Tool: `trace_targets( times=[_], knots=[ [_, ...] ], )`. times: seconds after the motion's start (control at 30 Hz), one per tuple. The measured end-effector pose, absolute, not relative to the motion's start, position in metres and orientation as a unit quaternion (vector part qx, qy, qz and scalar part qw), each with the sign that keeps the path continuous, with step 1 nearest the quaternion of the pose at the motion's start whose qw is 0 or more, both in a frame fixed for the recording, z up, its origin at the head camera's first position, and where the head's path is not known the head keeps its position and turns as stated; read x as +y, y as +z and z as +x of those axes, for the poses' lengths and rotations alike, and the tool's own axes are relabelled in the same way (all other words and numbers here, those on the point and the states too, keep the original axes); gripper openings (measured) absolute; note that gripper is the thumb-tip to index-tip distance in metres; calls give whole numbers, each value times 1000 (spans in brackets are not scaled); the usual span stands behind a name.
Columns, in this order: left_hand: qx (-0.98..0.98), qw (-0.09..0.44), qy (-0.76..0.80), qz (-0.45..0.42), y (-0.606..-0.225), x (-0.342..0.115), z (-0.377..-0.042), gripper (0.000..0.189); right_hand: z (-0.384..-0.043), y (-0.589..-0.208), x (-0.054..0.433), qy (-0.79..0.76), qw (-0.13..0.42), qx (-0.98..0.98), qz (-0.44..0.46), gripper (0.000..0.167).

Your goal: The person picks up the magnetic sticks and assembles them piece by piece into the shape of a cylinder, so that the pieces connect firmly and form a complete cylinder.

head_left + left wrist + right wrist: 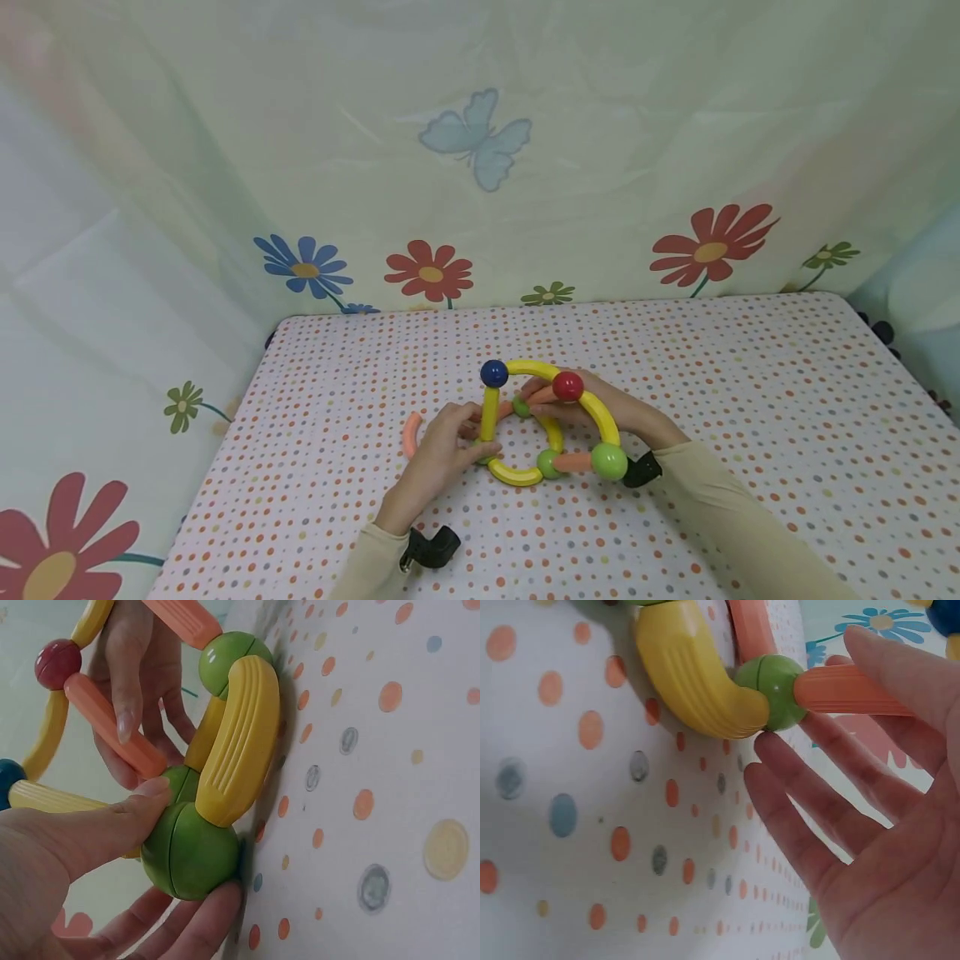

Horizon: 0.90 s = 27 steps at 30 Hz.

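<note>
A frame of magnetic rods and balls stands between the hands. Its low ring has green balls joined by curved yellow rods [516, 475]. From the ring's left side a straight yellow rod [490, 415] rises to a blue ball [494, 373]. Yellow arcs run on to a red ball [567, 386] and a larger-looking green ball [609, 461] at front right. My left hand [444, 442] grips the left green ball [191, 855], thumb on top and fingers beneath. My right hand [576, 413] pinches the orange rod [844, 691] between the red ball and the back green ball [772, 690].
A loose curved orange rod [411, 435] lies just left of the left hand. The table [337, 392] wears a dotted cloth, with a flowered curtain [600, 167] hanging behind it. Black wrist cameras [433, 547] sit on both wrists.
</note>
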<state>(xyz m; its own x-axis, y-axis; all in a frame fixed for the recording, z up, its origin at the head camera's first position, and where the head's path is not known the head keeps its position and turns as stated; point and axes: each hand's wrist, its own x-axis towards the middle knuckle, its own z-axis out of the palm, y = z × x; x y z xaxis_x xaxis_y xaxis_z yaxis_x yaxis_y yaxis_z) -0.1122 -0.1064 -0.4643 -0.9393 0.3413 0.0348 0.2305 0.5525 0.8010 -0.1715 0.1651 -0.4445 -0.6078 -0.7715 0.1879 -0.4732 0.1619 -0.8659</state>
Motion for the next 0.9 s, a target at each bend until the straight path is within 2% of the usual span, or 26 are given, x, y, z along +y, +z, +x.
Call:
trace_targets(
  times=[0.13,0.23,0.4,0.67,0.9],
  knots=[
    [883,56,436,165,-464,-107,-112,30,-174,-440,164,-491,167,753,-406,22],
    [887,55,428,167,-463,-107,-112,36,-175,-435,160,-478,180,766,-390,16],
    [894,47,410,172,-460,-106,-109,42,-179,-430,156,-452,194,786,-375,16],
    [895,37,407,176,-456,-104,-104,32,-182,-426,153,-457,196,793,-353,14],
    [894,33,409,178,-457,-103,-102,37,-190,-423,147,-445,205,793,-362,13]
  ],
)
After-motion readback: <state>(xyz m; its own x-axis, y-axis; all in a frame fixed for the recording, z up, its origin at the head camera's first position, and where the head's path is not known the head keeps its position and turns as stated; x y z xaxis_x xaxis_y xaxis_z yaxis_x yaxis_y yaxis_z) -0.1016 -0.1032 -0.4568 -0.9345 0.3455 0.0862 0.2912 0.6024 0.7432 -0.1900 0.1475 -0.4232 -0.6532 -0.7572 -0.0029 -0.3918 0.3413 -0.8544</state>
